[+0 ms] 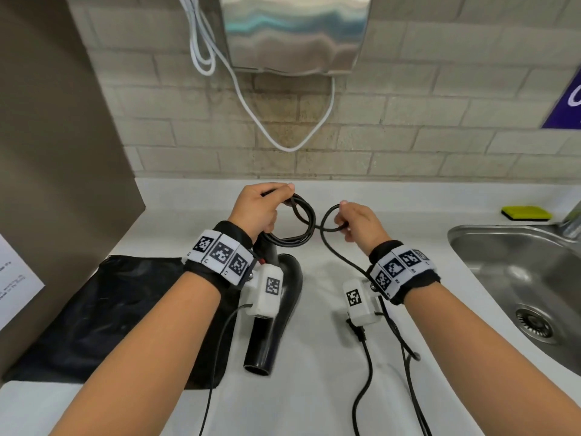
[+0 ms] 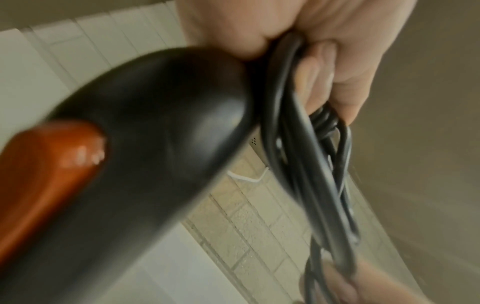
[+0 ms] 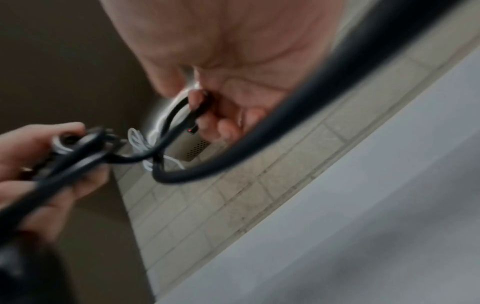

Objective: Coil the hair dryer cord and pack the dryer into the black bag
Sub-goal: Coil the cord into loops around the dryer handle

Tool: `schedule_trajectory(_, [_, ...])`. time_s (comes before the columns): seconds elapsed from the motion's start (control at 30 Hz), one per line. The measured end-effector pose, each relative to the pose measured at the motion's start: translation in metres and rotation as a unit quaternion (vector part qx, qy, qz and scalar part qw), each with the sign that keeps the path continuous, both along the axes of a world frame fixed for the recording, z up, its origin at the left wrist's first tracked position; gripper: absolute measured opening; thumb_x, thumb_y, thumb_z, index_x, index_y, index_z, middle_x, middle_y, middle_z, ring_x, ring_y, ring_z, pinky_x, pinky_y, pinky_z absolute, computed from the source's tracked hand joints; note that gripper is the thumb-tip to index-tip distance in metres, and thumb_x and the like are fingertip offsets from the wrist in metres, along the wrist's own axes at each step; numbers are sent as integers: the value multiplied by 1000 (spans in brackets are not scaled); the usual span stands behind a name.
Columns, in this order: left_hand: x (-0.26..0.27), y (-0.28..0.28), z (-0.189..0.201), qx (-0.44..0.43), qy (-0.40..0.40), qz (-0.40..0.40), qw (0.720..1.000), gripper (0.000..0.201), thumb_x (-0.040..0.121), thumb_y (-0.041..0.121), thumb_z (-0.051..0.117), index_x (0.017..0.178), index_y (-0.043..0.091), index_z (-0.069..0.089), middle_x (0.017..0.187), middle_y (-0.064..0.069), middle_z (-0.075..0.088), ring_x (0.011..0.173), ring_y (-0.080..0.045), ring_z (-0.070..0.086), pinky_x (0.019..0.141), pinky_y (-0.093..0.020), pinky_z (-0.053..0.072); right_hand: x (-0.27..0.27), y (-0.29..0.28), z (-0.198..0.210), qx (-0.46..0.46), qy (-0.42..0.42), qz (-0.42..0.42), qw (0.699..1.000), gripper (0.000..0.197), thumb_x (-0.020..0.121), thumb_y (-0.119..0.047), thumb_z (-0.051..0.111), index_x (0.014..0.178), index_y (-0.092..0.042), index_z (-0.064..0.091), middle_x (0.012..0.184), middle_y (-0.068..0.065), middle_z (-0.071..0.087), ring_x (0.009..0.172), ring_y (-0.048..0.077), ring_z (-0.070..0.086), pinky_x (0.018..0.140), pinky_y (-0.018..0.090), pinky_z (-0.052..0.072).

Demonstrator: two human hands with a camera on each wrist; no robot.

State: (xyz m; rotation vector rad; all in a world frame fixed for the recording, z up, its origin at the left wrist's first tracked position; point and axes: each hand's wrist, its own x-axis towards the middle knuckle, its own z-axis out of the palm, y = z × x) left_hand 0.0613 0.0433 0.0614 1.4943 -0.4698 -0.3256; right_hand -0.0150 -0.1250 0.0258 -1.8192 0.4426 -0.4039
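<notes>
Hair dryer hangs over the bench beside the black bag at its left edge. Left hand clasps gathered cord coils; right hand pinches a fresh loop. Risk: the uncoiled tail snags, loosening the coils.
</notes>
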Motion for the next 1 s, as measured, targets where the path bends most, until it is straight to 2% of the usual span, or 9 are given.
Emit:
schedule_trajectory(0.2, [-1, 4, 0, 19, -13, -11, 1000, 14, 89, 13, 60, 76, 14, 66, 68, -4, 62, 29, -7, 25, 34, -13, 21, 7, -19, -7, -133, 139, -88, 977, 32, 94, -18, 43, 67, -4, 56, 64, 5, 51, 60, 24, 46, 58, 28, 37])
schedule_trajectory(0.23, [-1, 3, 0, 20, -15, -13, 1000, 14, 89, 12, 60, 76, 14, 65, 69, -5, 61, 29, -7, 25, 34, -13, 21, 6, -16, -9, -152, 124, -69, 978, 16, 90, -7, 46, 83, -2, 59, 75, 5, 53, 71, 24, 49, 60, 26, 37])
schedule_trajectory(0.3, [-1, 2, 0, 22, -19, -17, 999, 14, 89, 12, 60, 76, 14, 65, 71, -10, 57, 28, -7, 25, 33, -13, 21, 2, -6, -8, -232, 71, 22, 970, 50, 75, 19, 40, 116, -4, 54, 108, 7, 54, 100, 23, 51, 77, 15, 40])
schedule_trajectory(0.4, [3, 2, -1, 22, -23, -18, 999, 11, 87, 13, 62, 76, 15, 65, 77, -19, 50, 28, -8, 25, 33, -14, 21, 0, 11, -3, -323, 11, 216, 921, 72, 60, 27, 34, 122, -4, 57, 134, 10, 47, 124, 13, 37, 95, -7, 14])
schedule_trajectory(0.53, [6, 5, -2, 20, -23, -27, 999, 11, 86, 11, 63, 77, 16, 66, 79, -20, 46, 29, -8, 25, 33, -14, 21, -1, 20, -5, -368, 59, 252, 893, 35, 91, -8, 49, 125, -14, 54, 143, -1, 42, 138, 14, 25, 116, 29, 6])
schedule_trajectory(0.63, [6, 8, -2, 22, -22, -32, 999, 14, 87, 7, 62, 76, 16, 64, 79, -18, 44, 29, -6, 24, 33, -14, 18, -1, 16, 0, -438, 110, 217, 865, 23, 96, -22, 42, 108, -12, 59, 95, 4, 68, 111, 19, 56, 116, 38, 3])
schedule_trajectory(0.7, [6, 7, -1, 25, -23, -35, 999, 16, 88, 6, 60, 75, 16, 63, 79, -17, 45, 29, -6, 23, 34, -14, 17, -1, 13, 9, -450, 85, 141, 878, 23, 97, -22, 39, 103, -10, 57, 68, 5, 58, 90, 29, 59, 106, 35, 28])
schedule_trajectory(0.8, [2, 5, 1, 46, -41, -57, 996, 14, 88, 7, 59, 82, 17, 66, 68, -13, 51, 30, -7, 24, 34, -15, 19, 0, 10, 26, -480, 64, 37, 874, 26, 96, -24, 39, 103, -9, 59, 85, 18, 63, 88, 36, 58, 70, 33, 38])
schedule_trajectory(1.0, [-2, -3, 5, 99, -81, -104, 986, 14, 88, 10, 61, 94, 20, 68, 75, -16, 48, 34, -9, 24, 36, -19, 21, 1, 14, 50, -501, 43, -55, 863, 29, 96, -24, 39, 108, -8, 59, 97, 19, 65, 93, 36, 57, 69, 33, 38])
